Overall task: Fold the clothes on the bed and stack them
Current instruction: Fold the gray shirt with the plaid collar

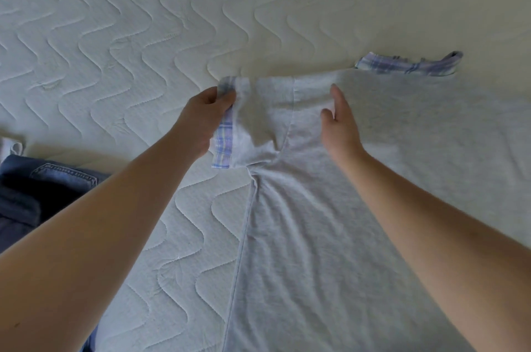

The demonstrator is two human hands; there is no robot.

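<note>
Mid-frame, left hand (207,113) pinches the soft, light shirt's (330,222) plaid-cuffed sleeve (247,121); right hand (340,121) rests open, flattening the shoulder.

Both forearms and hands (339,121) are bare, without sleeves.

t-shirt (330,208): matt grey jersey cloth, plaid trim | mattress (143,35): quilted white fabric | jeans (43,187): denim
</note>
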